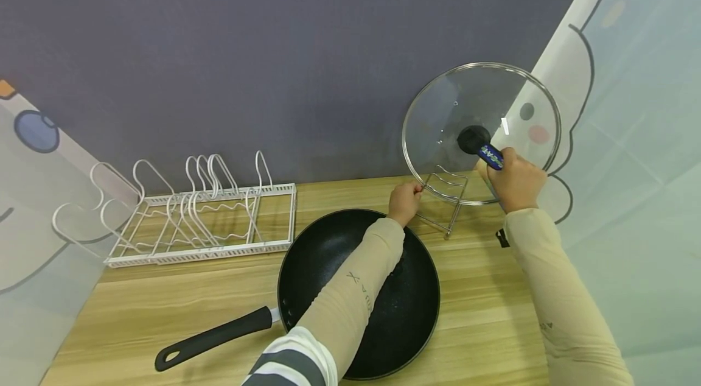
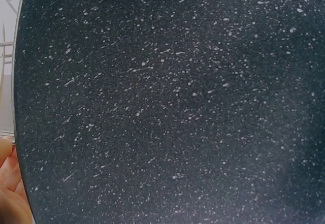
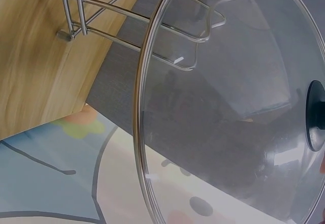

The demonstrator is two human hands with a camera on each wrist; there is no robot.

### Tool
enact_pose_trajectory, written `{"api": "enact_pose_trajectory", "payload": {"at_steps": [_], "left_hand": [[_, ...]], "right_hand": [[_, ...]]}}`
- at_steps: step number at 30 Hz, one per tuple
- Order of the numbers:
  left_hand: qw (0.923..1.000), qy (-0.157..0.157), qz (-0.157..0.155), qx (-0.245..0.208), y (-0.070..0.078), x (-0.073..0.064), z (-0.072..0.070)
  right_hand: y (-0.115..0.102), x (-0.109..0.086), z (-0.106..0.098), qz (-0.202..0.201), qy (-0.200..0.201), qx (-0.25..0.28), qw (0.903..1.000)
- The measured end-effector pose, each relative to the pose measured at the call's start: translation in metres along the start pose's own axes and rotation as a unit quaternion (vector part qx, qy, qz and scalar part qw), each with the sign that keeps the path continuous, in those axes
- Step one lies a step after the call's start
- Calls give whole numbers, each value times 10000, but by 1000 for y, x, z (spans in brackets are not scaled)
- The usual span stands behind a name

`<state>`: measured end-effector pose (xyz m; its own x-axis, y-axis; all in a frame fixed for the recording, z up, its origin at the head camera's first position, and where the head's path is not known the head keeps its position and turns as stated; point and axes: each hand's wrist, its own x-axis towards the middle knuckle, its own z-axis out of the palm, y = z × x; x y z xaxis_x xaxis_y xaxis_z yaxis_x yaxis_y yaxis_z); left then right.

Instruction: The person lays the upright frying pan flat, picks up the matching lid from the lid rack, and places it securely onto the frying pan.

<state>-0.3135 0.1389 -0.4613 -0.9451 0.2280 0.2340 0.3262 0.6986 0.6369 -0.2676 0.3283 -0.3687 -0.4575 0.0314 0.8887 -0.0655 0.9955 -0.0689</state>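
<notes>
A round clear glass lid (image 1: 493,100) with a metal rim stands tilted at the back right. My right hand (image 1: 515,180) grips its black handle (image 1: 475,139), which carries a blue label. Beneath the lid's lower left edge is a small metal wire rack (image 1: 454,218); the rim overlaps it in the head view. With curled fingers, my left hand (image 1: 404,202) holds the left side of this rack, close to the rim. The left forearm crosses over a black frying pan (image 1: 405,319) lying on the table. In the right wrist view, the rack's wavy wires show through the glass.
A white wire rack (image 1: 282,246) with several upright loops stands at the back left. The pan's black handle (image 1: 213,337) points to the front left. A grey wall (image 1: 328,69) rises behind the wooden table (image 1: 482,313), and a patterned sheet (image 1: 635,191) hangs at right.
</notes>
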Motion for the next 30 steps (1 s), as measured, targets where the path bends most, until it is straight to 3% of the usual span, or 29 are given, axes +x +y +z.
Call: {"api": "enact_pose_trajectory", "payload": {"at_steps": [7,30], "left_hand": [[10000,-54,-56,-31,1,-1,0],[9999,-39,-71,86,1,-1,0]], "right_hand": [[0,2,-1,-81,163,17,9998],[8,10,-10,71,-222,-122,9997]]}}
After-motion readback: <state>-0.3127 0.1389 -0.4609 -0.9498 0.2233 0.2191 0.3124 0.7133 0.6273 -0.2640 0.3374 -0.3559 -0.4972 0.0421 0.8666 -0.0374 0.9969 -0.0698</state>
